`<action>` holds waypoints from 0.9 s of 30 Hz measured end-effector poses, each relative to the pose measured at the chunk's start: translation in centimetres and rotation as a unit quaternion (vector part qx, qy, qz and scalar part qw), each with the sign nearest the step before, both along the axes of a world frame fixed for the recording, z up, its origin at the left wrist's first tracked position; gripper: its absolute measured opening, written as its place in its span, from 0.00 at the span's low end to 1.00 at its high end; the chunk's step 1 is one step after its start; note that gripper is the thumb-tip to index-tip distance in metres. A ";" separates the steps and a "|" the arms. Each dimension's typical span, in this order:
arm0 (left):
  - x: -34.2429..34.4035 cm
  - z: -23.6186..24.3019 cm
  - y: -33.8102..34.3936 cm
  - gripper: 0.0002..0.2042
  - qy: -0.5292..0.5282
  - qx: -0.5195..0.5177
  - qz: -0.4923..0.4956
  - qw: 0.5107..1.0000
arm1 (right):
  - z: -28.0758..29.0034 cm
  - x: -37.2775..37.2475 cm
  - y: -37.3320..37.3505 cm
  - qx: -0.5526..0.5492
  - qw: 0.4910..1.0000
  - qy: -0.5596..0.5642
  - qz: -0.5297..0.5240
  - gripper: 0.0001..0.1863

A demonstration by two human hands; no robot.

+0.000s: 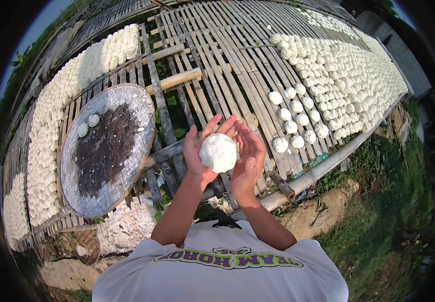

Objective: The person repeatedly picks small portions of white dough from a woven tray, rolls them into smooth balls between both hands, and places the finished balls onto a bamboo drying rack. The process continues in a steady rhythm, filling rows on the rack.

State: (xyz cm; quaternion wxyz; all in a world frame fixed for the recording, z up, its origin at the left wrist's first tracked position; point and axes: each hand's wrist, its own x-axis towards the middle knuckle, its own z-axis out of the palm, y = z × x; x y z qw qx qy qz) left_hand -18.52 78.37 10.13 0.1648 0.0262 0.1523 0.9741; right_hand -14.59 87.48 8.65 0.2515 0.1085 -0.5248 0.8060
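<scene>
A white, lumpy dough-like ball (219, 152) sits in front of me, cupped between my two hands. My left hand (197, 162) carries it on the palm, its fingers stretching up behind. From the other side my right hand (249, 168) curves around the ball, fingers raised and fingertips close to those of the left. To the left lies a round woven tray (84, 194) with a dark patch and white crumbs. Two smaller white balls (87, 126) rest on the tray. A group of loose white balls (296, 106) sits on the bamboo slats to the right.
The bamboo slat platform (222, 75) has gaps between its slats. Packed rows of white balls (351, 83) cover its right side, with more rows (51, 136) along the left. A thick bamboo pole (323, 168) edges the platform. Grass (368, 236) grows at the lower right.
</scene>
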 end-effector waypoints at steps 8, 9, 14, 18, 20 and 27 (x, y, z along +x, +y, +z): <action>-1.2 -0.2 2.1 0.34 -0.088 -0.184 0.131 0.970 | 2.6 -1.6 1.7 -0.217 0.955 -0.197 0.046 0.26; -0.9 -0.1 2.0 0.36 -0.110 -0.126 0.066 0.984 | 2.7 -0.9 1.6 -0.196 0.972 -0.120 0.043 0.26; -1.6 1.0 1.0 0.35 -0.009 -0.053 -0.132 0.990 | 2.4 -0.9 2.8 0.129 0.990 0.024 -0.044 0.25; -3.7 1.1 2.2 0.32 -0.089 -0.202 0.007 0.975 | 2.9 -3.7 3.3 -0.157 0.943 -0.268 0.118 0.26; -3.7 0.7 3.1 0.29 -0.129 -0.174 0.108 0.970 | 2.9 -3.6 2.8 -0.248 0.941 -0.222 0.058 0.26; -3.4 -1.7 3.2 0.35 -0.058 0.011 -0.124 0.991 | -0.5 -1.8 3.8 0.204 0.963 0.002 -0.175 0.19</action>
